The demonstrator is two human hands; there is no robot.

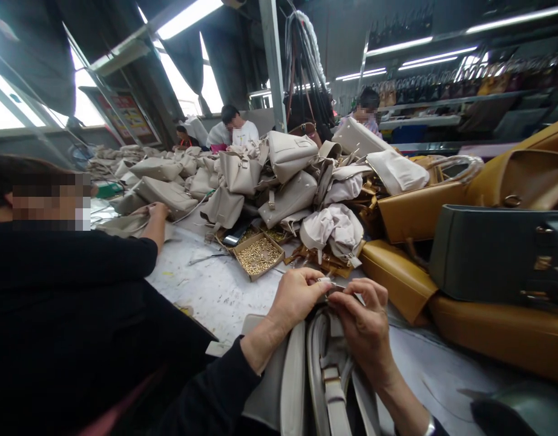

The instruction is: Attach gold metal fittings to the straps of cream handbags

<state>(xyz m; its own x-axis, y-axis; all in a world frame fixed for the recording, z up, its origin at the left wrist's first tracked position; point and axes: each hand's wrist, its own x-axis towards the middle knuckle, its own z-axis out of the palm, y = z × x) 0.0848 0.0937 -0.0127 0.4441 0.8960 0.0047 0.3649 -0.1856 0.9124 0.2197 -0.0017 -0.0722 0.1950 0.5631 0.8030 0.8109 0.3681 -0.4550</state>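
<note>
A pale beige handbag [301,375] stands upright on the table right in front of me, its strap and buckle facing the camera. Both hands work at its top edge. My left hand [296,297] is closed, fingers pinched on a small metal fitting at the bag's top. My right hand [364,321] is closed too, pinching the same spot from the other side. The fitting itself is too small to make out clearly.
A cardboard box of small brass fittings [258,255] sits on the white table [215,290]. A heap of beige bags [279,181] lies behind it. Mustard bags [419,212] and a dark grey-green bag [497,254] are stacked at right. A person in black [65,284] works at my left.
</note>
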